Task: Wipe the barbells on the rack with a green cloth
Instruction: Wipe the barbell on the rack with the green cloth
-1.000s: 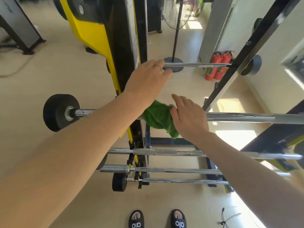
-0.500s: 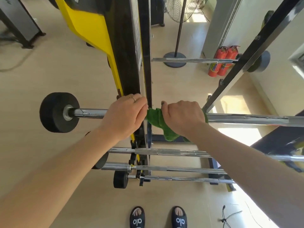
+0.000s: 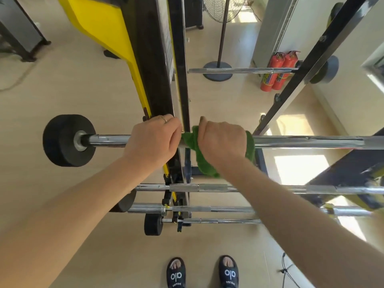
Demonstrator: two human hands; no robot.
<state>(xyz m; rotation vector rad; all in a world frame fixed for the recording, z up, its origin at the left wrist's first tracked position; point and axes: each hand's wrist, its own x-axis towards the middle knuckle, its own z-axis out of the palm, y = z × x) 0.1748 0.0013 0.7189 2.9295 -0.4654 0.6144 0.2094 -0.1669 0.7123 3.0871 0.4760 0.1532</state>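
Green cloth (image 3: 196, 151) is wrapped over the chrome shaft of the upper barbell (image 3: 307, 141) in the head view, held there by the right hand (image 3: 221, 138), whose fingers curl round cloth and bar together just right of the black rack upright (image 3: 180, 59). The left hand (image 3: 153, 140) grips the bare shaft just beside it, steadying the bar. The wiping of this bar looks to be in hand; the next move likely calls for sliding the cloth along the shaft toward the right while the left hand keeps it from rolling. By count: five barbells on the rack, one beyond the hands and three lower ones (image 3: 207, 208) nearer the feet, one cloth, two red fire extinguishers (image 3: 277, 69), one standing fan base (image 3: 217, 70).
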